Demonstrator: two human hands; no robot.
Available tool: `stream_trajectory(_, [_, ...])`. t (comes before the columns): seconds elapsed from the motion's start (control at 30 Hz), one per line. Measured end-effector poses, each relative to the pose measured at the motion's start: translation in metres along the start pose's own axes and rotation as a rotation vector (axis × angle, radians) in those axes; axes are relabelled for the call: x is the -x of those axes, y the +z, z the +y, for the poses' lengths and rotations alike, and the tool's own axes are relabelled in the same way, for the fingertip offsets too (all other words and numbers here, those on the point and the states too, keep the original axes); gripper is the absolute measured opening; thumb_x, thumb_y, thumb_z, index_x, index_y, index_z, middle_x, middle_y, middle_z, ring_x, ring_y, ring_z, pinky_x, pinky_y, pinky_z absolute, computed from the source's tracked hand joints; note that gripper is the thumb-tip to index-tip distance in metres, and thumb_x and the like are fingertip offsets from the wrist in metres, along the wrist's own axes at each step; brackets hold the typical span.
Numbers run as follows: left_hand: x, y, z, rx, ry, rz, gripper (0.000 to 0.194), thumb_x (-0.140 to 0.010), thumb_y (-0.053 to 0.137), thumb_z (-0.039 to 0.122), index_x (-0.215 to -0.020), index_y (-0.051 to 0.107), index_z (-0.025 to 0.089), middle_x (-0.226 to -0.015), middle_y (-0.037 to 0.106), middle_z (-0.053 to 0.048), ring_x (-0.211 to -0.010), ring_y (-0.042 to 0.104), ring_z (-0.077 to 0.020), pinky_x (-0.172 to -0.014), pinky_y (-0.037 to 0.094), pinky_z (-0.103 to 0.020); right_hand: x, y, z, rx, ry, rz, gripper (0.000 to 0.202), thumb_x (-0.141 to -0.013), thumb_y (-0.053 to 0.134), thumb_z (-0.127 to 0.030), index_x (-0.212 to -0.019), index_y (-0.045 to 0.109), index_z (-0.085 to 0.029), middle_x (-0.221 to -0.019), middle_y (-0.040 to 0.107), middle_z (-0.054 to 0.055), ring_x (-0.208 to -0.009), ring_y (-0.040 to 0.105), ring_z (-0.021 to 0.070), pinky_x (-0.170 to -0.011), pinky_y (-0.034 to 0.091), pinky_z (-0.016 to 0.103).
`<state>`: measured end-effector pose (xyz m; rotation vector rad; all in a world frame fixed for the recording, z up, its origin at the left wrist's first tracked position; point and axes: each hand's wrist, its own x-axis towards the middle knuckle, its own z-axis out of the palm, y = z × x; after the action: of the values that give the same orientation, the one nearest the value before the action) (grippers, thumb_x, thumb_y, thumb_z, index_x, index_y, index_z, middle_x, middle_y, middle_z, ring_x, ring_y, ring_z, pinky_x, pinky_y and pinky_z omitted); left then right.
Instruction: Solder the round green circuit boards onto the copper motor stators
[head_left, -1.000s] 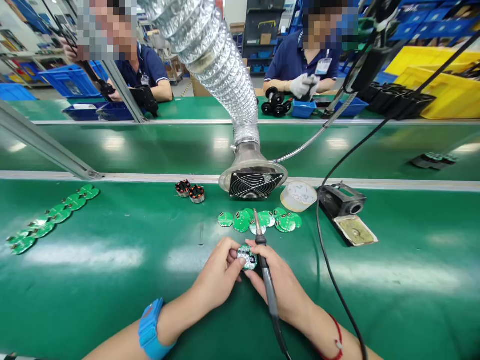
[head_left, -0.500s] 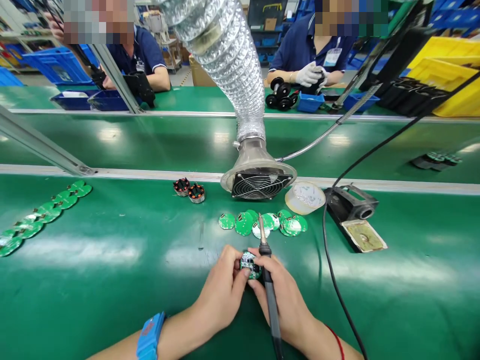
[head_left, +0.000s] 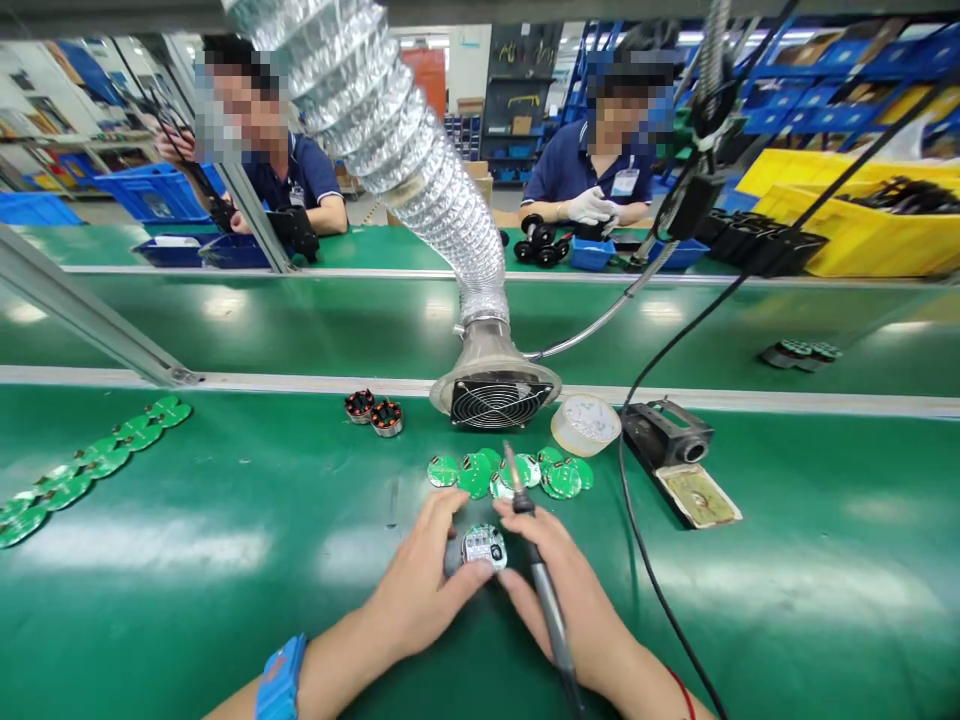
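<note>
A round circuit board [head_left: 484, 547] with white and black parts on its face lies between my two hands, low over the green bench. My left hand [head_left: 420, 570] is open around its left side, fingers apart, its thumb tip at the board's lower edge. What sits beneath the board is mostly hidden. In my right hand [head_left: 574, 590] is a soldering iron [head_left: 546, 590], its tip pointing up and away from me; the thumb and forefinger are beside the board's right edge. Several green round boards [head_left: 559, 478] lie just beyond my hands.
Two copper-wound stators [head_left: 386, 418] sit back left of a fume extractor fan [head_left: 501, 404]. Right of it are a tape roll [head_left: 586, 425] and a soldering iron stand [head_left: 671, 435] with a sponge tray. A black cable [head_left: 637, 520] crosses the right side. More boards [head_left: 101, 458] form a row at left.
The fingers of my left hand have opened from their pinch on the board, and my right fingers have moved apart from it. The soldering iron stays in my right hand. The camera view has tilted up.
</note>
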<state>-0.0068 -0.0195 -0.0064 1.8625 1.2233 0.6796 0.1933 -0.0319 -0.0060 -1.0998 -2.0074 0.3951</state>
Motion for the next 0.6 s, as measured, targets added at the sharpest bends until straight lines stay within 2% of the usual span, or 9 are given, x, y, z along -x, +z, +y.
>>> stream_trajectory(0.07, [-0.002,-0.001,0.001,-0.120,0.113,-0.101,0.057,-0.085,0.066,0.035,-0.135,0.045,0.021,-0.133,0.056,-0.015,-0.114,0.056,-0.0314,-0.097,0.046,-0.048,-0.003,-0.012,0.006,0.064,0.074,0.121,0.034,-0.092,0.055,-0.019,-0.124,0.054,-0.027,-0.121,0.072,0.008,-0.108,0.070,0.0261,-0.092,0.059,0.043])
stream_trajectory(0.13, [-0.003,-0.003,0.004,-0.259,0.162,-0.189,0.050,-0.082,0.069,0.030,-0.129,0.052,0.021,-0.126,0.062,-0.013,-0.112,0.058,-0.0324,-0.098,0.046,-0.049,-0.006,-0.024,0.015,0.118,0.172,0.220,0.031,-0.096,0.050,-0.022,-0.125,0.056,-0.028,-0.111,0.075,0.007,-0.100,0.072,0.0248,-0.088,0.060,0.041])
stream_trajectory(0.2, [-0.005,-0.012,0.007,-0.374,0.166,-0.181,0.042,-0.081,0.069,0.025,-0.121,0.057,0.021,-0.119,0.066,-0.012,-0.106,0.060,-0.0313,-0.095,0.048,-0.047,-0.007,-0.032,0.026,0.147,0.268,0.260,0.033,-0.099,0.045,-0.026,-0.131,0.053,-0.027,-0.100,0.078,0.006,-0.092,0.074,0.0241,-0.082,0.061,0.039])
stream_trajectory(0.27, [-0.009,-0.031,0.004,-0.468,0.142,-0.086,0.040,-0.080,0.069,0.023,-0.118,0.058,0.022,-0.116,0.066,-0.010,-0.104,0.060,-0.0297,-0.093,0.048,-0.045,-0.008,-0.035,0.038,0.220,0.315,0.227,0.032,-0.099,0.042,-0.029,-0.129,0.053,-0.025,-0.098,0.077,0.007,-0.089,0.074,0.0245,-0.079,0.061,0.038])
stream_trajectory(0.33, [-0.016,-0.059,-0.006,-0.572,0.047,0.071,0.037,-0.081,0.067,0.022,-0.117,0.058,0.022,-0.112,0.066,-0.009,-0.102,0.060,-0.0280,-0.090,0.050,-0.042,-0.007,-0.032,0.048,0.373,0.322,0.147,0.030,-0.096,0.043,-0.029,-0.121,0.059,-0.022,-0.105,0.075,0.010,-0.093,0.072,0.0272,-0.081,0.059,0.041])
stream_trajectory(0.4, [-0.023,-0.090,-0.024,-0.690,-0.118,0.250,0.034,-0.083,0.065,0.023,-0.116,0.058,0.020,-0.112,0.065,-0.010,-0.104,0.060,-0.0284,-0.091,0.050,-0.041,-0.005,-0.025,0.055,0.509,0.322,0.056,0.031,-0.091,0.046,-0.028,-0.117,0.060,-0.018,-0.109,0.072,0.014,-0.100,0.069,0.0312,-0.085,0.057,0.045])
stream_trajectory(0.47, [-0.027,-0.117,-0.043,-0.800,-0.341,0.395,0.031,-0.085,0.065,0.024,-0.115,0.059,0.018,-0.112,0.065,-0.011,-0.105,0.061,-0.0290,-0.092,0.050,-0.041,-0.002,-0.018,0.059,0.584,0.314,-0.024,0.034,-0.088,0.048,-0.026,-0.117,0.060,-0.014,-0.110,0.071,0.018,-0.105,0.066,0.0343,-0.086,0.056,0.048])
stream_trajectory(0.53, [-0.028,-0.133,-0.058,-0.836,-0.465,0.517,0.037,-0.089,0.060,0.024,-0.124,0.056,0.010,-0.120,0.062,-0.021,-0.110,0.059,-0.0347,-0.094,0.049,-0.047,-0.001,-0.014,0.061,0.608,0.306,-0.085,0.034,-0.088,0.047,-0.024,-0.118,0.060,-0.012,-0.108,0.071,0.018,-0.104,0.066,0.0342,-0.084,0.056,0.046])
stream_trajectory(0.6, [-0.029,-0.134,-0.065,-0.870,-0.504,0.659,0.050,-0.091,0.057,0.023,-0.135,0.047,0.004,-0.136,0.049,-0.029,-0.121,0.052,-0.0409,-0.096,0.047,-0.054,0.001,-0.013,0.061,0.605,0.308,-0.117,0.033,-0.090,0.044,-0.020,-0.118,0.060,-0.014,-0.102,0.071,0.016,-0.098,0.067,0.0314,-0.082,0.055,0.043])
